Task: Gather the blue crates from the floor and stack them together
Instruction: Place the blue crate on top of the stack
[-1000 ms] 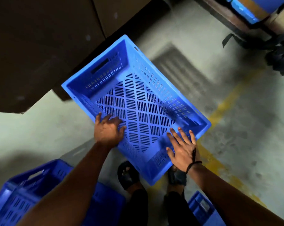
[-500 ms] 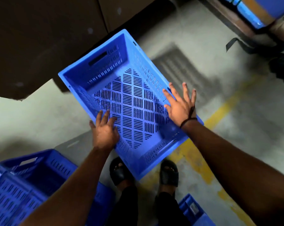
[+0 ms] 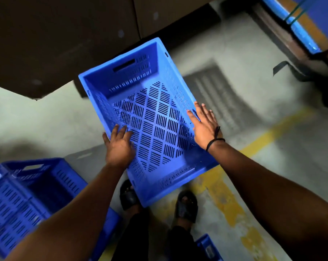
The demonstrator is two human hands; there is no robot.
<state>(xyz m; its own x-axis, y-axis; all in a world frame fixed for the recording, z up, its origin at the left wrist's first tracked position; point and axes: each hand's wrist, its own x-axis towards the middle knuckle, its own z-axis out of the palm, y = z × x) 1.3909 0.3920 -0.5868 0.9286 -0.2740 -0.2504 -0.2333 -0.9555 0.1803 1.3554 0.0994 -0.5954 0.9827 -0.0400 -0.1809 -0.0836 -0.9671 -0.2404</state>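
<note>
- The left hand (image 3: 119,147) lies with fingers spread flat on the left long wall of the blue crate (image 3: 150,119), its grip wide and not curled round the rim.
- The right hand (image 3: 203,127) presses flat on the opposite wall, grip equally wide.
- The crate is empty, held between both palms above the floor (image 3: 46,119) and the sandalled feet.
- A second blue crate (image 3: 27,194) sits at lower left, also empty.

Blue slotted crate (image 3: 150,117); grey floor (image 3: 37,117) w/ yellow line (image 3: 261,138).
</note>
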